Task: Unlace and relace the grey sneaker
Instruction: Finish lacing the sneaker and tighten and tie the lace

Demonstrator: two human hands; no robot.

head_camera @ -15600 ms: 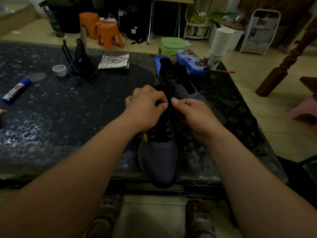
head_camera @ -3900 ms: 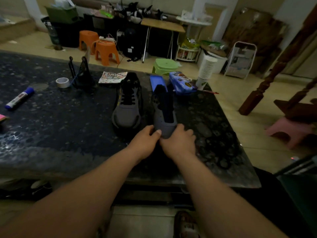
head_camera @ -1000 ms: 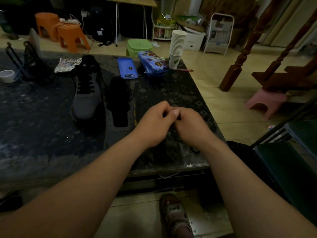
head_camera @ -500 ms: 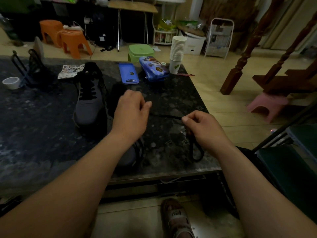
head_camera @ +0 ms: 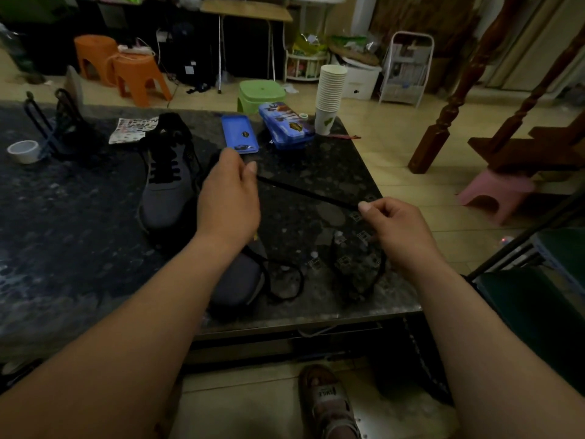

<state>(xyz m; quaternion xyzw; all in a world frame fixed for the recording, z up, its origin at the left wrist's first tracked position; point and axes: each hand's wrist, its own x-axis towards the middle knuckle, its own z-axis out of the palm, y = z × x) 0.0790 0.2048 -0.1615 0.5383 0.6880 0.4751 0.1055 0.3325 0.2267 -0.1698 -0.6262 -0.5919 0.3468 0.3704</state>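
Observation:
Two grey sneakers lie on the dark speckled table (head_camera: 79, 248). The laced sneaker (head_camera: 169, 179) sits at the left. The unlaced sneaker (head_camera: 237, 280) lies under my left forearm with its toe toward me, mostly hidden. A black shoelace (head_camera: 304, 192) is stretched taut between my hands. My left hand (head_camera: 229, 198) pinches one part of it above the unlaced sneaker, and my right hand (head_camera: 395, 226) pinches another part to the right. Loose loops of the lace hang down onto the table below both hands.
At the table's far edge lie a blue lid (head_camera: 239, 138), a blue pencil tin (head_camera: 285, 125) and a stack of paper cups (head_camera: 329, 96). A tape roll (head_camera: 22, 151), a black wire holder (head_camera: 60, 128) and a sticker sheet (head_camera: 133, 129) are at the far left. The table's right edge is beside my right hand.
My hands have drawn further apart, the left up and away, the right out to the right, pulling the black lace taut between them. A second ago they were together.

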